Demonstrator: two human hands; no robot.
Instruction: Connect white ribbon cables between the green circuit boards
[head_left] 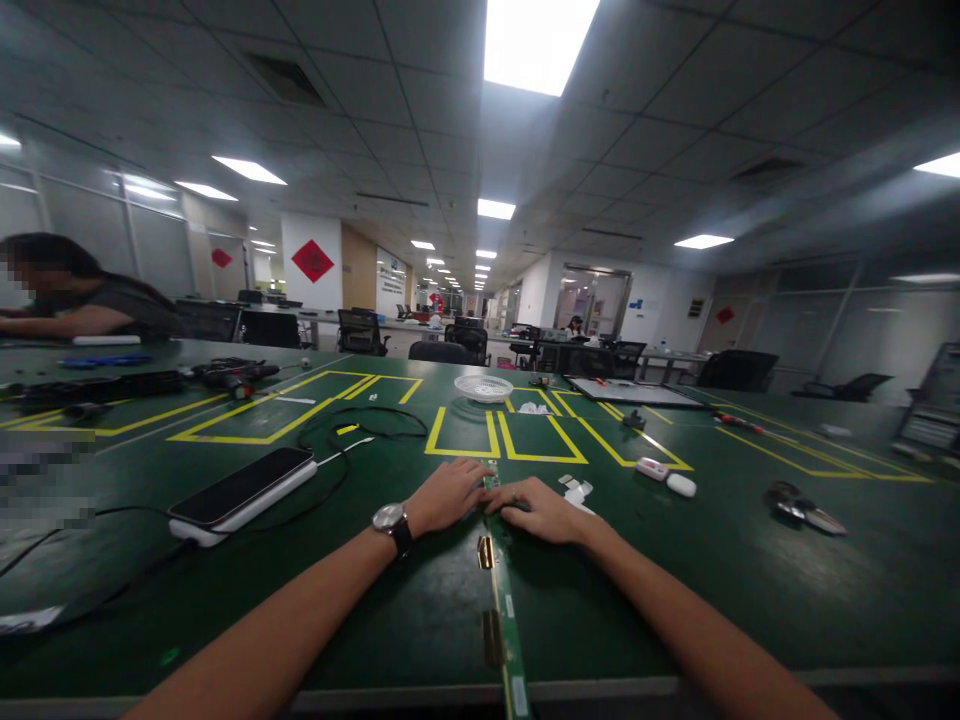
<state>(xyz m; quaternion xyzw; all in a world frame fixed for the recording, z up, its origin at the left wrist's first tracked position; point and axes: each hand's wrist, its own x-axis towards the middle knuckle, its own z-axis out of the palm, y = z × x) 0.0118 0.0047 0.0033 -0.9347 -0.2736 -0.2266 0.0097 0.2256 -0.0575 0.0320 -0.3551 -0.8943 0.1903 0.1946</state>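
Observation:
A long, narrow green circuit board (504,590) runs from the table's front edge away from me. Two shiny brown-gold flex tabs stick out along its left side, and pale labels lie on its face. Near the board's far end, my left hand (444,497), below a wristwatch (391,520), closes its fingers on the strip from the left. From the right, my right hand (541,510) meets it there, fingers bent and pressed on the board, thumb tucked in. Both hands' fingertips are partly hidden. Beside the right hand are small white scraps (576,490).
To the left, a black-topped white device (244,490) has cables around it. A clear round dish (484,388) stands ahead, among yellow tape outlines. To the right are a white earbud case (681,485) and a dark tool (802,508). Another person (82,290) sits far left.

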